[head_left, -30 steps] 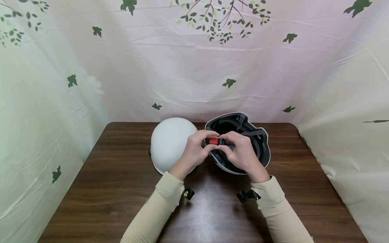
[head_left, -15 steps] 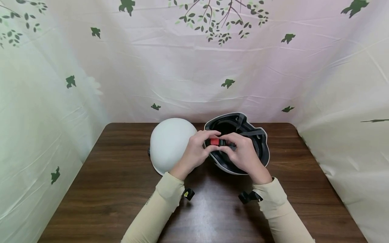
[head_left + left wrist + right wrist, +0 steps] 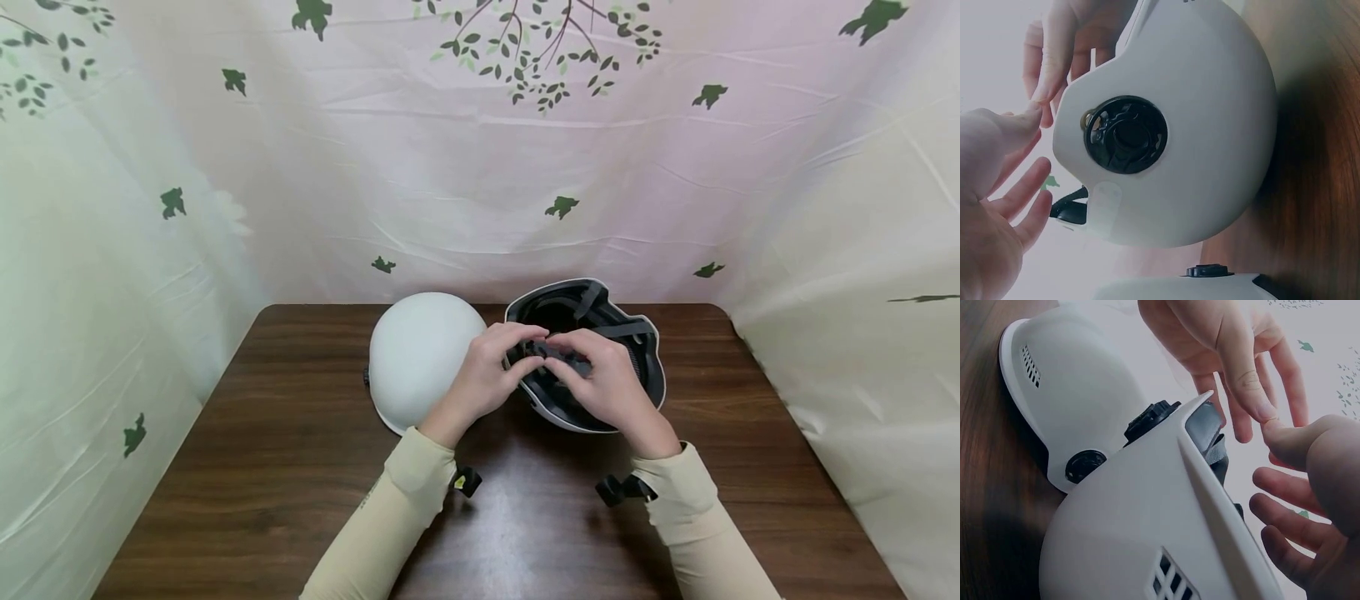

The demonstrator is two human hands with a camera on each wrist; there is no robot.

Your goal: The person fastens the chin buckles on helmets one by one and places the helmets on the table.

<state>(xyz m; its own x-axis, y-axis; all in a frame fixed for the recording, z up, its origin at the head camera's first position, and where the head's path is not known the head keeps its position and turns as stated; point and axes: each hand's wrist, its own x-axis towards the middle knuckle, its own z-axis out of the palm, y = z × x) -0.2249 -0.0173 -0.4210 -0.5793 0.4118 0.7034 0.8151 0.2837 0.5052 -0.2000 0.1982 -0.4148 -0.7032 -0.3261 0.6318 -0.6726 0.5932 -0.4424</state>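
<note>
An upturned white helmet [image 3: 592,412] with a dark lining lies at the back of the table. Over its opening hover my left hand [image 3: 487,371] and right hand [image 3: 609,379], thumb tips meeting or nearly so. Their fingers are loosely curved, and I see nothing held between them. Dark strap or buckle parts [image 3: 538,350] show behind the fingertips, too small to make out. A grey strap [image 3: 626,329] crosses the helmet's right side. In the left wrist view, the shell carries a round black fitting [image 3: 1127,134], and my right hand [image 3: 1063,50] appears above the left.
A second white helmet [image 3: 420,358] sits dome up, close to the left of the first. Both are near the far edge of the brown wooden table [image 3: 300,467]. Behind hangs a pale curtain [image 3: 480,208] with printed leaves and birds.
The red and black buckle, earlier pinched between both hands, has gone from their fingertips; its red part is out of sight. The right hand has shifted slightly right and down.
</note>
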